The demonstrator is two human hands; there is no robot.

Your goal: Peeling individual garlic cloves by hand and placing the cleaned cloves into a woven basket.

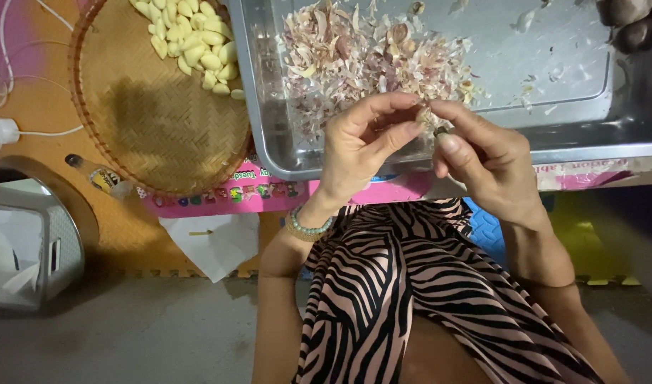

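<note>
Pinching a small garlic clove [431, 119] between both thumbs and fingertips, the left hand [361, 146] and right hand [482, 160] meet over the near rim of the metal tray [589, 135]. The clove sits between them, too hidden to tell its long way. Just past the hands lies a pile of skins [361, 57]. Far left, peeled cloves [194, 39] rest in a woven basket [148, 121].

The small garlic piece [431, 119] pinched between both hands is mostly hidden by fingers. Above them, the round woven bamboo tray [148, 114] is cut off.
</note>
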